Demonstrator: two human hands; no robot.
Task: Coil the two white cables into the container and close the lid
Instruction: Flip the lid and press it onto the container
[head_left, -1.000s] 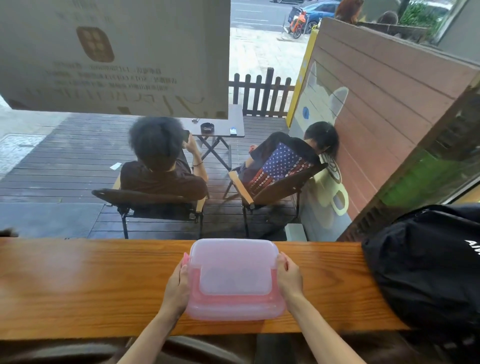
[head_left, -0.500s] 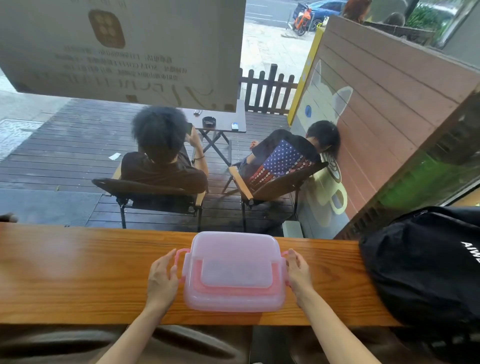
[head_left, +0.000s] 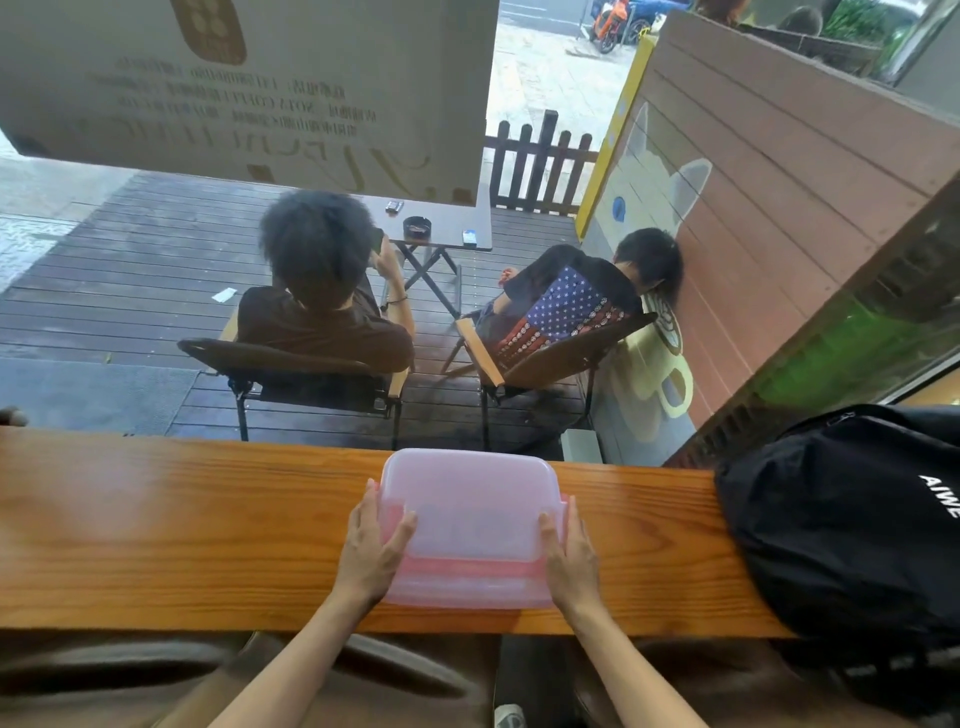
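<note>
Change since earlier: both hands have closed in from the side latches onto the lid; half a second ago the left hand sat apart from the box, with its pink side flap sticking out.
Container: pink translucent box on the wooden counter, at the middle of its length, its front wall close to the near edge.
Lid: lying over the box; whether it is fully snapped down cannot be told.
Cables: not visible; the cloudy plastic hides whatever is inside.
Left hand: flat against the left end of the box, thumb laid over the lid top, fingers held together down the side.
Right hand: mirrors it on the right end, thumb on the lid, fingers together along the side flap.
Grip: both hands press the box between them, palms touching plastic.
Black backpack: slumped on the right end of the counter, well apart from the box, overhanging the near edge, white lettering on its flank.
Counter left part: bare wood, with glare from the window.
Beyond the glass: two people sit in folding chairs with their backs to the camera, on a dark deck.
Small table: between them farther out, carrying an ashtray and small packets.
Window sticker: large pale panel, covering the upper left of the pane.
Brown slatted wall: runs along the right, with a painted cat on it.
Obstruction: nothing stands between the hands and the box.
</note>
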